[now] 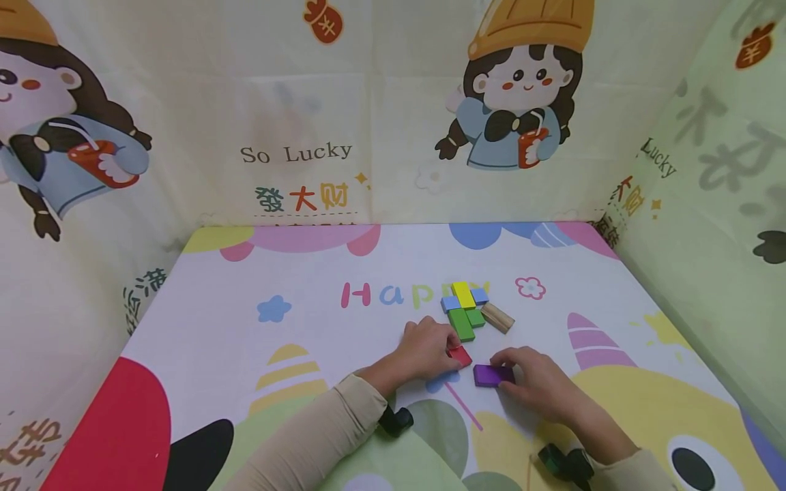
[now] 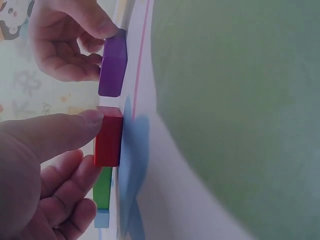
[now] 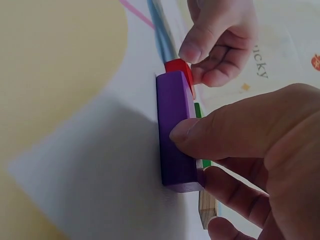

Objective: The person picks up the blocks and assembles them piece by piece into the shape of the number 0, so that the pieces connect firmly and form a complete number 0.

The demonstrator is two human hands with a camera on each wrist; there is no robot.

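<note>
From the head view we see the left hand [image 1: 425, 346] pinching a red block [image 1: 462, 355] and the right hand [image 1: 540, 385] gripping a purple block [image 1: 488, 376], a short gap of table [image 1: 307, 269] between the two. The left wrist view shows us that gap too, while in the right wrist view the purple block partly covers the red one.

Only from above can we read the whole cluster just beyond the red block: a large green block [image 1: 461, 324], a small green block [image 1: 475, 318], a yellow block [image 1: 463, 295] with blue blocks [image 1: 450, 304] on either side, and a wooden block [image 1: 498, 318] slanting off to the right. We cannot tell whether the red block touches the green.

The wrist views give us the grips: the left thumb on the red block with fingers behind it, the right thumb flat against the purple block's long side. The right wrist view also shows us the wooden block's grain up close.
</note>
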